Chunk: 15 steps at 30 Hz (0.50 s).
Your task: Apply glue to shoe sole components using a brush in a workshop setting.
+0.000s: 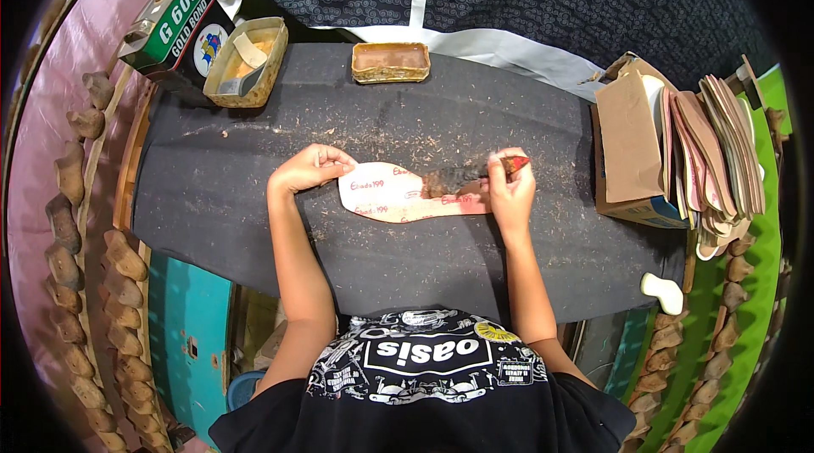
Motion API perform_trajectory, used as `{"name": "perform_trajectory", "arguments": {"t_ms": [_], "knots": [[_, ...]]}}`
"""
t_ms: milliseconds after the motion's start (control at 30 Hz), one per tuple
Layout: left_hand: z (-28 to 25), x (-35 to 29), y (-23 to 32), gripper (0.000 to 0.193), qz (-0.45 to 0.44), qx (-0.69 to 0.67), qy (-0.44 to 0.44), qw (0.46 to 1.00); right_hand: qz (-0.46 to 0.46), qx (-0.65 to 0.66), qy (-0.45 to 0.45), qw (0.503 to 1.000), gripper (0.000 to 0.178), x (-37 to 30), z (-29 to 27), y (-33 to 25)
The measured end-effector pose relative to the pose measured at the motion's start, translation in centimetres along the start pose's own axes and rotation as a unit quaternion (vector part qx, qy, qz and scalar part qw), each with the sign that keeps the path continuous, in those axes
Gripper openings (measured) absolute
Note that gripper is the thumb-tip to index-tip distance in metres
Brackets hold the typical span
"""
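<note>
A pale shoe insole (373, 190) with red printing lies on the dark cloth-covered table, its wide end toward my left. My left hand (314, 168) pinches the rim of that wide end between thumb and fingers. In my right hand (512, 198) is a brush (515, 164) with a red handle, its dark bristles smeared by motion over the middle of the insole. The insole's narrow end reaches to my right hand and is partly hidden there. From the middle toward the narrow end, its surface looks darker and browner.
Beyond the insole stands a shallow tray of brown stuff (390, 58). At the far left are a yellowish tub (277, 39) and a large metal can (182, 29). A cardboard box (627, 143) and stacked insoles (721, 156) stand right. Wooden shoe lasts (127, 317) line both sides.
</note>
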<state>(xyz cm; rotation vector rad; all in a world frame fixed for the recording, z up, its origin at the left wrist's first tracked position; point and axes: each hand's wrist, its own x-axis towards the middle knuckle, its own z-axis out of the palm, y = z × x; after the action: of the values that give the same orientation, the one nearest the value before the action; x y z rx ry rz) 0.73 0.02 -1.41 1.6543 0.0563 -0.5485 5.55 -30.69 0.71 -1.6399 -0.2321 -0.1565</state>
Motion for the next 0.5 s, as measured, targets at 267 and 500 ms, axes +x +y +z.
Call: {"name": "perform_trajectory", "arguments": {"t_ms": [267, 500], "knots": [[0.0, -0.1, 0.0, 0.018, 0.015, -0.008, 0.001, 1.0, 0.042, 0.027, 0.051, 0.997, 0.006, 0.2, -3.9, -0.6], [0.1, -0.1, -0.1, 0.018, 0.014, 0.01, 0.009, 1.0, 0.058, 0.083, 0.035, 0.994, 0.01, -0.7, -0.6, -2.2]]}}
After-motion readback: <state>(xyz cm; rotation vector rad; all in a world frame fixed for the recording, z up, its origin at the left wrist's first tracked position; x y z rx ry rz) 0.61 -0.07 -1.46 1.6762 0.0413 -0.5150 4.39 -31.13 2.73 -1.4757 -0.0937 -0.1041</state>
